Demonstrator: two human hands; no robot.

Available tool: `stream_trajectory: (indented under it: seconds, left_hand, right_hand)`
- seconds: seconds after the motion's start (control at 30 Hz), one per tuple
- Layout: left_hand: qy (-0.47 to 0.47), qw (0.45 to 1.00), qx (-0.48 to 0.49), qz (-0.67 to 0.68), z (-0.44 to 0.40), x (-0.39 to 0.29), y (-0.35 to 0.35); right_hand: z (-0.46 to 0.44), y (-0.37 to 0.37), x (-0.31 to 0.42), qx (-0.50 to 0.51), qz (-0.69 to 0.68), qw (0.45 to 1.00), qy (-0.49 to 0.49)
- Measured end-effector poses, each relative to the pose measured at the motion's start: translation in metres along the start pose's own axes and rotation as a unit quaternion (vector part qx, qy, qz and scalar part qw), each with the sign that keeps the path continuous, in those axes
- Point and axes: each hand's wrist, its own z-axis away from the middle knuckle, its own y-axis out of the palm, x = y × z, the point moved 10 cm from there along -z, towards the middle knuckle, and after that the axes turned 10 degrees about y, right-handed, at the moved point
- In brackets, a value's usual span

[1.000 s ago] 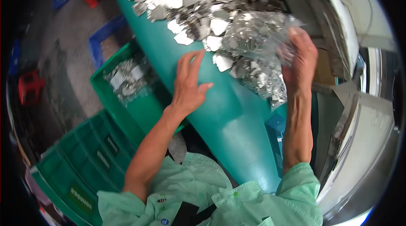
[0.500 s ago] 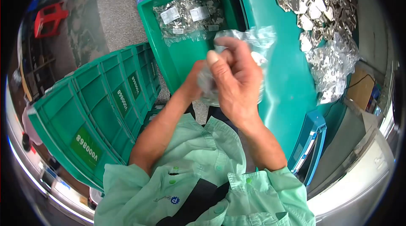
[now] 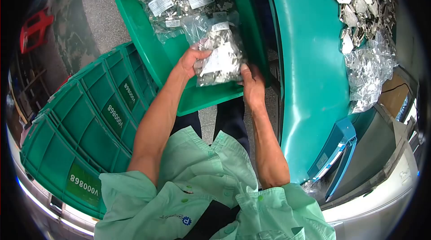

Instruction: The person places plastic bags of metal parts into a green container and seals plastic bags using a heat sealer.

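Note:
A clear plastic bag of small metal parts (image 3: pixel 222 56), with white labels on it, is held between my hands over the green crate (image 3: pixel 179 98). Thumb and fingers of my left hand (image 3: pixel 192 62) close on its left edge. At the lower right corner, my right hand (image 3: pixel 252 83) grips the bag, its fingers partly hidden beneath. Further back in the crate lie labelled bags of similar metal parts (image 3: pixel 179 0), partly overlapped by the held bag.
Stacked green crates (image 3: pixel 81 105) marked V000868 stand at left. On the green table (image 3: pixel 310 74) at right are a heap of flat metal pieces (image 3: pixel 359 2) and a clear plastic bag (image 3: pixel 370 72). A blue holder (image 3: pixel 332 154) sits at the table's near edge, and a red stool (image 3: pixel 36 29) at far left.
Both hands have moved from in front of my chest, near the table edge, to over the crate with the bag. The right hand has lowered to the bag's corner, and the view has shifted.

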Motion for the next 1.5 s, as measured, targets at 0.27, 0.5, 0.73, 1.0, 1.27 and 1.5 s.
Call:
stream_trajectory:
  seconds: [0.27,0.5,0.73,1.0,1.27,1.5]
  left_hand:
    - [-0.009,0.971,-0.102,-0.214,-0.049,0.048,-0.032]
    - [0.282,0.757,-0.244,-0.538,0.084,-0.091,0.07]
    - [0.424,0.589,0.198,-0.659,0.042,-0.011,0.46]
    - [0.333,0.501,0.182,-0.777,-0.034,0.052,0.528]
    - [0.282,0.798,0.255,-0.468,0.045,0.042,0.432]
    - [-0.09,0.959,0.19,0.191,0.044,0.088,0.3]
  right_hand:
    - [0.133,-0.07,0.065,0.168,0.093,0.981,-0.024]
    - [0.129,-0.383,0.132,-0.444,0.056,0.887,-0.118]
    - [0.006,-0.506,0.145,-0.5,0.068,0.855,-0.121]
    - [0.028,-0.46,0.139,-0.321,-0.267,0.888,-0.194]
    - [0.143,-0.355,0.142,-0.192,-0.377,0.892,-0.156]
    - [0.191,-0.194,0.23,-0.09,0.034,0.935,-0.34]
